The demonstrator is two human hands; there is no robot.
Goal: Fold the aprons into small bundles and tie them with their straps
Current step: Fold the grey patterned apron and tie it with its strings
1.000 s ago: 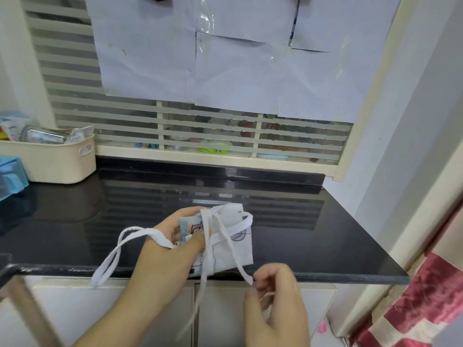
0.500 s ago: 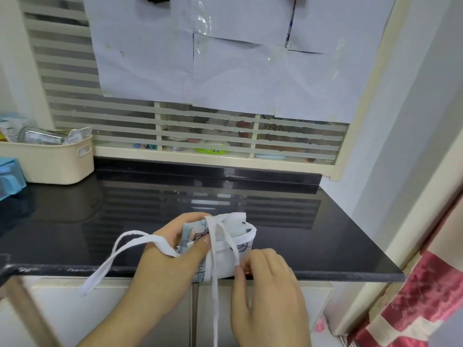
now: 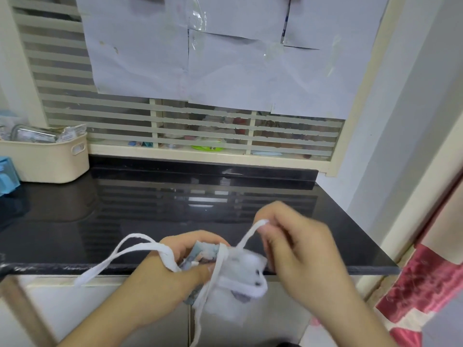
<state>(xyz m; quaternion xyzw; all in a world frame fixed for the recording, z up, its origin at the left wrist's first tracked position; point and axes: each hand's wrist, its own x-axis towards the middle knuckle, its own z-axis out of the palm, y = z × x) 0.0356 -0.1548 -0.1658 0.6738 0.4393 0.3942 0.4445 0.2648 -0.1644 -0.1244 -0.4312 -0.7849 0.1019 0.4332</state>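
A small folded white apron bundle (image 3: 240, 284) with a printed pattern hangs in the air just in front of the black counter's (image 3: 175, 209) front edge. My left hand (image 3: 165, 274) grips the bundle's left side, thumb on top, with a white strap loop (image 3: 120, 256) trailing out to the left over its knuckles. My right hand (image 3: 298, 249) pinches another white strap (image 3: 250, 234) and holds it up and to the right of the bundle. A further strap end (image 3: 200, 311) hangs straight down below the bundle. The bundle is blurred.
A cream plastic basket (image 3: 47, 161) with packets stands at the counter's back left, next to a blue box (image 3: 7, 175). Behind the counter is a slatted window (image 3: 200, 131) covered with paper sheets. A red patterned curtain (image 3: 426, 291) hangs at the lower right.
My right hand has risen from the bundle's lower front to above its right side, drawing a strap up with it. The bundle has tilted and dropped slightly; my left hand keeps its hold.
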